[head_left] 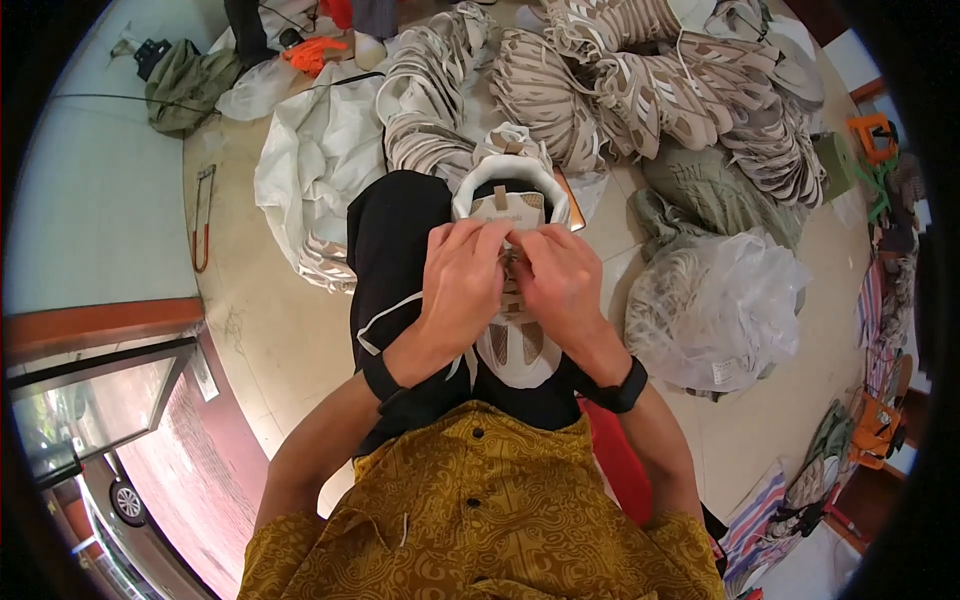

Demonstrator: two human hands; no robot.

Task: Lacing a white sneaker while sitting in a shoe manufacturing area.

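Note:
A beige and white sneaker lies on my lap, its toe toward my body and its padded collar pointing away. Both hands meet over its lacing, just below the tongue. My left hand is closed, thumb and fingers pinched at the eyelets. My right hand is closed too, its fingertips almost touching the left ones. They appear to pinch the shoelace, though the fingers mostly hide it. A loose white lace trails across my dark trouser leg beside the left wrist.
Long stacked rows of similar sneakers cover the floor ahead. A white woven sack lies left, a clear plastic bag of shoes right. Near the left wall is a red-handled metal tool. Other people's legs show at the far edge.

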